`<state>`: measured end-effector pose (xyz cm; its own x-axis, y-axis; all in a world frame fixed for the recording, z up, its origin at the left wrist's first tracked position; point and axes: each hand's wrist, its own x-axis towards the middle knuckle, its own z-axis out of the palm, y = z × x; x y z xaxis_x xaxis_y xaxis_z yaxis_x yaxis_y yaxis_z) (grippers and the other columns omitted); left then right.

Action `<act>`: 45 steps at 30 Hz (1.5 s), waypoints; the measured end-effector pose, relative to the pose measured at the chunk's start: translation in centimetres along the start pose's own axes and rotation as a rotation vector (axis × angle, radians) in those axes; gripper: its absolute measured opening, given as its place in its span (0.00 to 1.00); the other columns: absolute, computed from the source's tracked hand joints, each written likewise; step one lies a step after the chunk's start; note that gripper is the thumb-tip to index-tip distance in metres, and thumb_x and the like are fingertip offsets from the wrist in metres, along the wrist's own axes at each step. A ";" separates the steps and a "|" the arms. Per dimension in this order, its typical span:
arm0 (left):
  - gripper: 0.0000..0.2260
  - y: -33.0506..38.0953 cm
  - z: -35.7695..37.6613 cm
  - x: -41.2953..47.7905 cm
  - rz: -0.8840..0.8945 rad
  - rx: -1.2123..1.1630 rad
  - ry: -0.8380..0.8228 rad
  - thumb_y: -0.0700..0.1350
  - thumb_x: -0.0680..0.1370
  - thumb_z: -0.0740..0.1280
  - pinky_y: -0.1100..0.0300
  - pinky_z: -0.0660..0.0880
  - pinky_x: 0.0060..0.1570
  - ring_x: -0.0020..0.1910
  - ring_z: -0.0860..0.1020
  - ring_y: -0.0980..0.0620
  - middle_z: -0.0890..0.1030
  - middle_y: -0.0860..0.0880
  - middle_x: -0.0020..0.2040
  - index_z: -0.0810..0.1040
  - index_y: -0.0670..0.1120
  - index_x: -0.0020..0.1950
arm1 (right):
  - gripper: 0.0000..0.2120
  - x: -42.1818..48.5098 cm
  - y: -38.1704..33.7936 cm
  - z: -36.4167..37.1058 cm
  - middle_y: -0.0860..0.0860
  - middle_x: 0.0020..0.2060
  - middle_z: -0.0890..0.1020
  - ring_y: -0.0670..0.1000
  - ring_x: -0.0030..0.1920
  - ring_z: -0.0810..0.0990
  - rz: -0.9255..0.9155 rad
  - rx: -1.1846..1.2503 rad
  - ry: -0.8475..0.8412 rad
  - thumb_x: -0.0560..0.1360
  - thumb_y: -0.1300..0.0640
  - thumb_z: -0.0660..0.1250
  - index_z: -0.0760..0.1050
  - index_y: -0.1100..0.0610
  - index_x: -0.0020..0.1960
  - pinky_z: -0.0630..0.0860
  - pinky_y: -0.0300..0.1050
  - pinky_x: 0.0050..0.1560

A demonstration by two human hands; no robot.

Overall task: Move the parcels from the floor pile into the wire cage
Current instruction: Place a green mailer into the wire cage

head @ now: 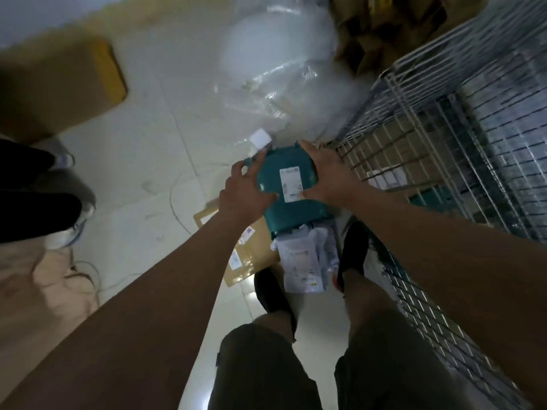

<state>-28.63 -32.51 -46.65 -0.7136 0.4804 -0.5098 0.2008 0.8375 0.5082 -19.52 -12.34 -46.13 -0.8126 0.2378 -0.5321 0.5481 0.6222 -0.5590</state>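
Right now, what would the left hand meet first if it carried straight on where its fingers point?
Probably the small white square parcel just beyond the left hand, though depth is unclear.

I stand on a pale tile floor (142, 161). Ahead of me lies a big heap of clear plastic (275, 69). Past it, brown cardboard (384, 31) is piled up. On my left I see a brown box (59, 84), someone's pale shoes (65, 161) and a thin cord (173, 208) on the tiles.
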 end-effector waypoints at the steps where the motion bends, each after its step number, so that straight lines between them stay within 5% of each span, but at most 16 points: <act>1: 0.46 -1.5 1.8 0.6 -0.038 0.004 -0.021 0.57 0.72 0.75 0.41 0.73 0.67 0.75 0.68 0.37 0.55 0.44 0.82 0.49 0.69 0.81 | 0.60 1.1 1.3 2.0 0.60 0.79 0.57 0.62 0.77 0.62 0.018 -0.032 -0.035 0.67 0.50 0.83 0.43 0.43 0.84 0.64 0.52 0.75; 5: 0.51 -6.3 9.2 4.2 -0.141 -0.063 -0.086 0.57 0.72 0.77 0.33 0.64 0.73 0.82 0.52 0.36 0.46 0.40 0.83 0.40 0.71 0.79 | 0.66 5.6 6.5 9.6 0.57 0.82 0.47 0.66 0.80 0.54 0.047 -0.144 -0.127 0.64 0.40 0.82 0.31 0.28 0.77 0.58 0.67 0.77; 7: 0.52 -8.3 12.7 6.3 -0.114 -0.105 -0.087 0.56 0.71 0.78 0.34 0.64 0.73 0.81 0.52 0.36 0.48 0.39 0.83 0.41 0.69 0.80 | 0.64 7.9 9.5 12.6 0.58 0.82 0.44 0.68 0.80 0.50 0.081 -0.101 -0.118 0.63 0.39 0.82 0.30 0.22 0.70 0.56 0.70 0.76; 12: 0.56 -11.8 20.0 12.9 -0.182 -0.123 -0.063 0.59 0.68 0.80 0.30 0.62 0.71 0.79 0.57 0.38 0.54 0.42 0.81 0.40 0.70 0.80 | 0.67 15.2 16.2 17.2 0.48 0.82 0.33 0.64 0.82 0.37 0.074 -0.261 -0.248 0.65 0.34 0.79 0.32 0.43 0.82 0.41 0.68 0.79; 14: 0.57 -13.1 22.2 15.3 -0.242 -0.151 -0.051 0.60 0.66 0.81 0.28 0.60 0.72 0.80 0.55 0.36 0.53 0.41 0.81 0.40 0.72 0.79 | 0.69 17.2 18.5 18.5 0.49 0.82 0.35 0.64 0.81 0.36 0.126 -0.156 -0.228 0.63 0.36 0.81 0.29 0.40 0.81 0.43 0.67 0.80; 19: 0.55 -15.7 26.7 18.4 -0.132 -0.362 -0.038 0.51 0.66 0.83 0.54 0.60 0.76 0.81 0.57 0.41 0.52 0.39 0.81 0.50 0.64 0.83 | 0.74 20.1 22.3 19.8 0.56 0.83 0.44 0.63 0.82 0.43 0.136 0.035 -0.167 0.55 0.44 0.87 0.33 0.30 0.78 0.58 0.67 0.77; 24: 0.53 -14.7 28.1 18.2 -0.159 -0.393 0.061 0.50 0.67 0.82 0.57 0.65 0.71 0.77 0.64 0.41 0.56 0.40 0.78 0.52 0.67 0.82 | 0.74 20.2 22.6 20.0 0.55 0.83 0.48 0.63 0.82 0.47 0.113 0.080 -0.153 0.55 0.45 0.88 0.34 0.29 0.79 0.61 0.65 0.75; 30: 0.51 -12.0 22.6 16.9 -0.109 -0.156 0.135 0.59 0.65 0.78 0.47 0.76 0.59 0.69 0.73 0.39 0.60 0.43 0.76 0.48 0.76 0.77 | 0.74 18.0 19.4 17.5 0.50 0.82 0.51 0.58 0.79 0.54 0.064 0.180 -0.005 0.56 0.50 0.88 0.35 0.31 0.80 0.67 0.52 0.69; 34: 0.50 -10.3 15.9 14.1 -0.082 -0.110 0.087 0.60 0.66 0.77 0.46 0.77 0.58 0.69 0.72 0.39 0.59 0.44 0.77 0.47 0.77 0.76 | 0.73 14.9 14.3 14.2 0.56 0.78 0.55 0.60 0.77 0.60 0.065 0.239 0.007 0.55 0.48 0.88 0.37 0.27 0.78 0.65 0.47 0.67; 45: 0.49 -0.8 -9.3 2.3 0.059 0.085 0.176 0.69 0.63 0.77 0.48 0.76 0.62 0.67 0.75 0.43 0.66 0.49 0.74 0.55 0.70 0.78 | 0.71 3.4 -4.8 -1.8 0.59 0.79 0.57 0.64 0.76 0.66 0.012 0.195 0.050 0.55 0.39 0.86 0.36 0.29 0.79 0.70 0.58 0.72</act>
<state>-36.69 -34.50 -41.80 -0.8036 0.4830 -0.3476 0.2969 0.8317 0.4692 -25.25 -13.16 -44.09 -0.8118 0.2842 -0.5101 0.5821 0.4640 -0.6678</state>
